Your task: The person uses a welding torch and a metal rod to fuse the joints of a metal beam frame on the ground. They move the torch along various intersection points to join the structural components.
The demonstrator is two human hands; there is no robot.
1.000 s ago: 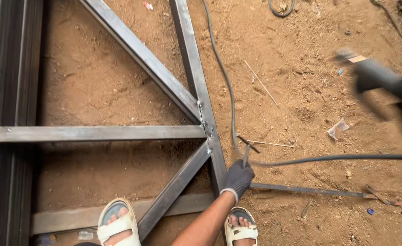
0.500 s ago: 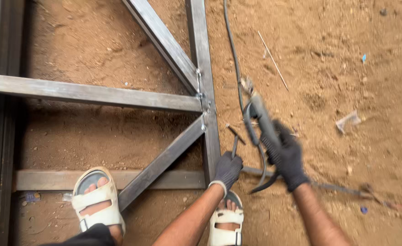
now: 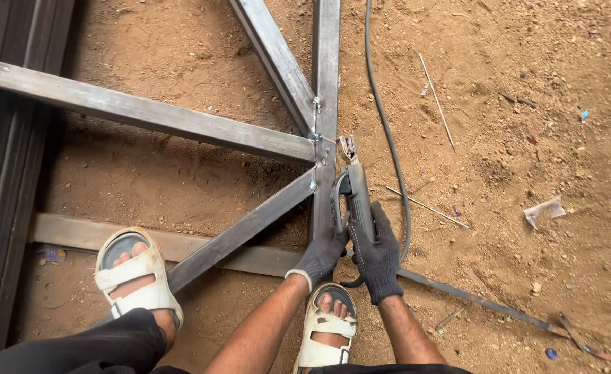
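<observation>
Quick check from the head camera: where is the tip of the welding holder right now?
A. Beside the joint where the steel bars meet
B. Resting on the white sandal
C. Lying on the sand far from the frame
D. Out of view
A: both gloved hands, left hand and right hand, grip the welding holder, and its tip sits just right of the joint where the steel bars come together.

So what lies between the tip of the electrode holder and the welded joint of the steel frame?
In the head view, nothing: the electrode holder tip sits right beside the steel frame joint, with only a sliver of upright bar surface between.
</observation>
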